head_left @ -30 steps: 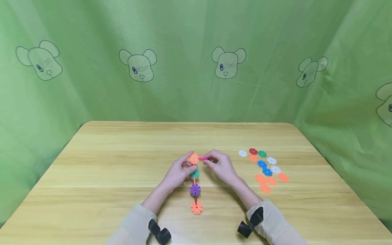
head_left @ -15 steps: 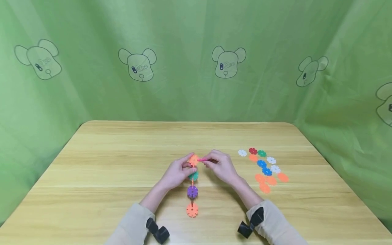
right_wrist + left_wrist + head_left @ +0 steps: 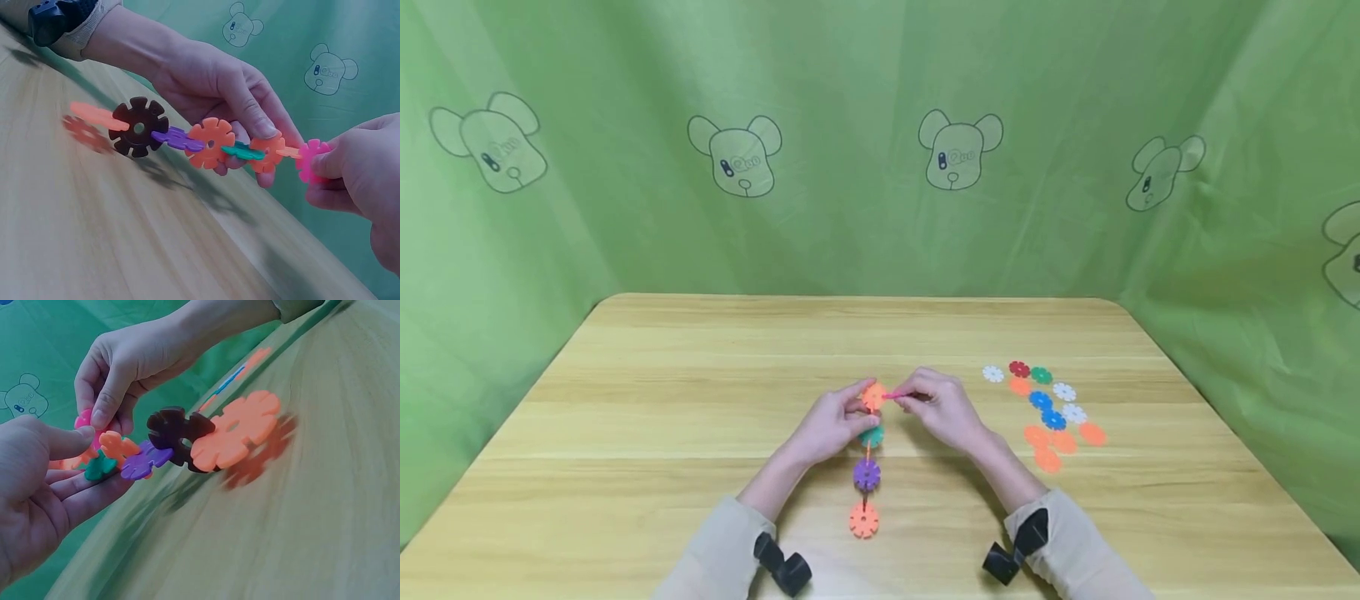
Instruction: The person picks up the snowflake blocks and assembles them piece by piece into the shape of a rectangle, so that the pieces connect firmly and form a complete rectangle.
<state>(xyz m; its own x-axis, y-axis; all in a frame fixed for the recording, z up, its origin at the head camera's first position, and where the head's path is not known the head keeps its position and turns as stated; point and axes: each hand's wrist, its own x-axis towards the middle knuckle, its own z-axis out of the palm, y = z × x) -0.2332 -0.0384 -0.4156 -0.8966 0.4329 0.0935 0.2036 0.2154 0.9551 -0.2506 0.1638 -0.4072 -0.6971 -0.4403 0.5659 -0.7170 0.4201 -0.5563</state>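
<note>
A chain of notched flower-shaped plastic discs runs toward the person over the table. In the right wrist view it shows an orange end disc (image 3: 94,115), a dark brown disc (image 3: 153,115), a purple disc (image 3: 177,139), more orange ones and a green disc (image 3: 244,150). My left hand (image 3: 826,427) grips the chain near its far end, thumb on top and fingers beneath. Between thumb and fingers, my right hand (image 3: 943,410) pinches a pink disc (image 3: 307,170), whose edge meets the last orange disc (image 3: 289,152). Fingers cover part of the pink disc.
Loose discs lie on the table (image 3: 700,350) right of the hands: white (image 3: 993,374), red (image 3: 1019,368), green (image 3: 1042,375), blue (image 3: 1054,419) and several orange (image 3: 1093,434). A green curtain (image 3: 850,233) with bear outlines surrounds the table's far and side edges.
The chain's near end has swung left and toward the person. My left hand and the chain's far end have shifted slightly nearer; the right hand keeps its pinch on the pink disc.
</note>
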